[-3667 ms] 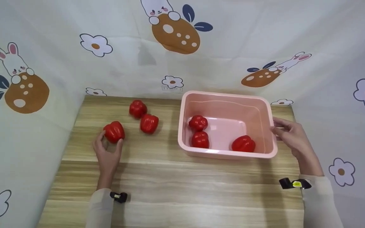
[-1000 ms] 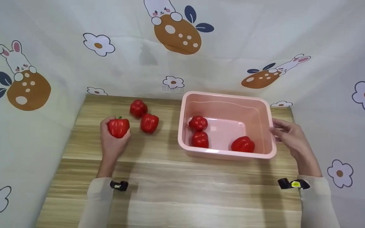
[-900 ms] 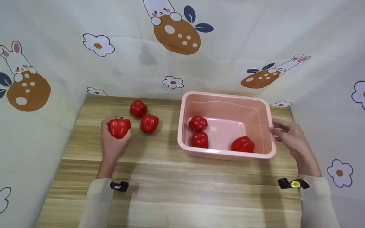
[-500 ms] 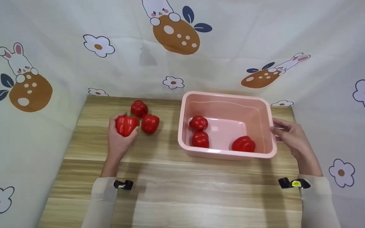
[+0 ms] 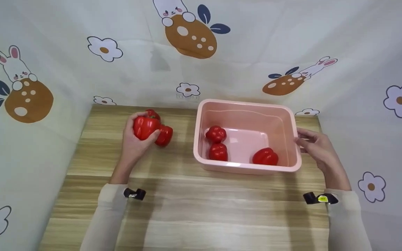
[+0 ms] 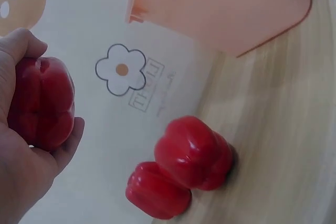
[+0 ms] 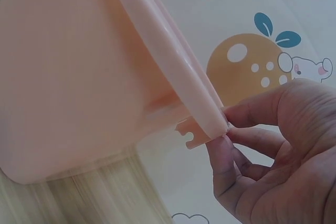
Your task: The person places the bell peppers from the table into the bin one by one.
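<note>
My left hand (image 5: 133, 143) grips a red bell pepper (image 5: 145, 128), fingers and thumb curled round its sides. In the left wrist view this bell pepper (image 6: 44, 103) is up off the table, its stem dimple at the top. Two more red peppers lie just beyond and right of the hand: the nearer pepper (image 5: 165, 136) and the farther pepper (image 5: 152, 113), partly hidden behind the held one. My right hand (image 5: 318, 148) pinches the right rim of a pink plastic bin (image 5: 246, 167). In the right wrist view, thumb and fingers meet at the bin's rim (image 7: 178, 72).
Inside the bin, two peppers sit along the left wall, a back pepper (image 5: 216, 134) and a front pepper (image 5: 218, 152). A third pepper (image 5: 266, 157) lies at the front right. The wood-grain table (image 5: 187, 205) backs onto a printed curtain (image 5: 131, 76).
My left hand has taken the left-most pepper off the table, turned it stem-up and moved right and away, towards the two loose peppers. The right hand stays on the bin's rim.
</note>
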`<state>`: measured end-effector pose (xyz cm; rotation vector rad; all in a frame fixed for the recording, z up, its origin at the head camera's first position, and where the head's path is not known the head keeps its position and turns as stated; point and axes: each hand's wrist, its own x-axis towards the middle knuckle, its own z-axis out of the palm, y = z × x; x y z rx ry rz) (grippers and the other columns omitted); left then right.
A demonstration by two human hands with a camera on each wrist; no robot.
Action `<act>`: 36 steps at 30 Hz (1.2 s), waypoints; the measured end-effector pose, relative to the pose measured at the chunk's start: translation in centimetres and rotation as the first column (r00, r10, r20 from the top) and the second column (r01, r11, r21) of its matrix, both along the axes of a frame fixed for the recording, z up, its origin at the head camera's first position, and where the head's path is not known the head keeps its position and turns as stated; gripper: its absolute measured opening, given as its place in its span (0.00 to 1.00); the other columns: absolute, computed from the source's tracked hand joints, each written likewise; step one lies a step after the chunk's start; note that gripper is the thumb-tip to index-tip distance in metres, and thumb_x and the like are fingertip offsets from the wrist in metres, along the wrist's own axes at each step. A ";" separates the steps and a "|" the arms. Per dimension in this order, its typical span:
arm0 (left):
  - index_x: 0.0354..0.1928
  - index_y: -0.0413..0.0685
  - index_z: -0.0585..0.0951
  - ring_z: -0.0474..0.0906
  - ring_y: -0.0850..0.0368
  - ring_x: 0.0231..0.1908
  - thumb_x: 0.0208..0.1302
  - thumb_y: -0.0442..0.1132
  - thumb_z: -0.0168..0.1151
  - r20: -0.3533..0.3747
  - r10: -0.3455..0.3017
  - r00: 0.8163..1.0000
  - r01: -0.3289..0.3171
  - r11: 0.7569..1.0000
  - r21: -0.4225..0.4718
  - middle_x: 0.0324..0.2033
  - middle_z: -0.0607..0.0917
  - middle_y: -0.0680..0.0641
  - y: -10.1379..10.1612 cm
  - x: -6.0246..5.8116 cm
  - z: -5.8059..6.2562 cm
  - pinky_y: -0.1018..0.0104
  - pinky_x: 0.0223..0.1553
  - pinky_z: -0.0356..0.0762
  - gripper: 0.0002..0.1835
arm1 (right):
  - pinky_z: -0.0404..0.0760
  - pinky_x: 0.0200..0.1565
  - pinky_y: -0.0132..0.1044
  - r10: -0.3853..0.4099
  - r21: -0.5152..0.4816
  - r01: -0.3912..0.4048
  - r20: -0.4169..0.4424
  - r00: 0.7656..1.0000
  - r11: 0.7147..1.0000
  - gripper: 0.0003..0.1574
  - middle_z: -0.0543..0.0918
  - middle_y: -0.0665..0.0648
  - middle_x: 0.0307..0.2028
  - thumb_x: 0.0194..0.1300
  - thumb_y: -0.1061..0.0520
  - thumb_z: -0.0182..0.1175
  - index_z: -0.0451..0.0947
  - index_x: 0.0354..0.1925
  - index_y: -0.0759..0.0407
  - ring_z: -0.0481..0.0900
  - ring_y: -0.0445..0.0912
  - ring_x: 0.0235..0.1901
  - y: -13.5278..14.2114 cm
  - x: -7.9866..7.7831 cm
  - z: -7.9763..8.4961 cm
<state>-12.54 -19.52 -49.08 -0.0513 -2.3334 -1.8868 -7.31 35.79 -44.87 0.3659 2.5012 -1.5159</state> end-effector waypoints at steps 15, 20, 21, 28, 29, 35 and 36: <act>0.69 0.52 0.71 0.73 0.48 0.65 0.56 0.36 0.78 -0.013 -0.143 0.990 0.142 0.989 -0.029 0.67 0.76 0.47 4.3 -1.6 2.2 0.41 0.59 0.84 0.39 | 0.91 0.45 0.33 0.013 0.031 -0.014 0.023 1.000 0.999 0.34 0.80 0.70 0.62 0.78 0.54 0.59 0.68 0.77 0.61 0.86 0.33 0.42 0.7 0.2 0.1; 0.70 0.55 0.71 0.71 0.49 0.67 0.56 0.39 0.79 -0.019 -0.159 0.987 0.158 0.986 -0.058 0.68 0.76 0.49 5.2 -2.0 2.6 0.42 0.60 0.85 0.40 | 0.91 0.44 0.33 0.020 0.021 -0.020 0.013 1.000 1.000 0.34 0.80 0.70 0.61 0.78 0.56 0.59 0.68 0.77 0.63 0.86 0.32 0.41 0.5 0.0 0.0; 0.70 0.55 0.71 0.71 0.50 0.67 0.56 0.40 0.79 -0.017 -0.160 0.987 0.158 0.985 -0.062 0.68 0.76 0.49 5.4 -2.1 2.7 0.42 0.60 0.85 0.40 | 0.91 0.44 0.32 0.023 0.013 -0.023 0.010 1.000 1.000 0.34 0.79 0.70 0.61 0.78 0.56 0.59 0.68 0.76 0.64 0.86 0.32 0.41 0.5 -0.1 0.0; 0.69 0.55 0.71 0.72 0.48 0.67 0.58 0.42 0.78 0.009 -0.175 0.985 0.175 0.985 -0.005 0.69 0.76 0.50 6.8 -3.0 3.7 0.43 0.60 0.85 0.38 | 0.90 0.43 0.31 0.033 -0.001 -0.033 -0.005 0.999 0.999 0.34 0.78 0.72 0.61 0.78 0.56 0.59 0.67 0.76 0.67 0.85 0.32 0.41 0.3 -0.1 0.1; 0.69 0.55 0.71 0.71 0.48 0.67 0.57 0.42 0.79 0.012 -0.181 0.983 0.181 0.983 0.004 0.69 0.76 0.50 7.1 -3.1 3.8 0.44 0.60 0.85 0.39 | 0.90 0.43 0.31 0.032 0.001 -0.032 -0.006 0.999 0.999 0.34 0.78 0.72 0.60 0.78 0.57 0.59 0.67 0.76 0.67 0.85 0.32 0.40 0.3 -0.1 0.1; 0.70 0.56 0.70 0.71 0.48 0.68 0.58 0.43 0.79 0.009 -0.239 0.971 0.239 0.971 -0.005 0.68 0.75 0.50 8.6 -3.9 4.7 0.45 0.61 0.85 0.39 | 0.91 0.43 0.33 0.033 0.004 -0.033 -0.007 0.999 0.999 0.34 0.80 0.70 0.59 0.78 0.56 0.59 0.68 0.76 0.66 0.86 0.33 0.40 0.2 -0.3 0.2; 0.70 0.55 0.70 0.71 0.48 0.68 0.58 0.43 0.78 0.007 -0.249 0.968 0.249 0.968 -0.005 0.68 0.75 0.50 8.8 -4.1 4.8 0.46 0.61 0.85 0.39 | 0.91 0.43 0.33 0.032 0.003 -0.032 -0.008 0.999 0.999 0.34 0.80 0.69 0.58 0.78 0.56 0.60 0.68 0.76 0.66 0.86 0.33 0.40 0.2 -0.3 0.2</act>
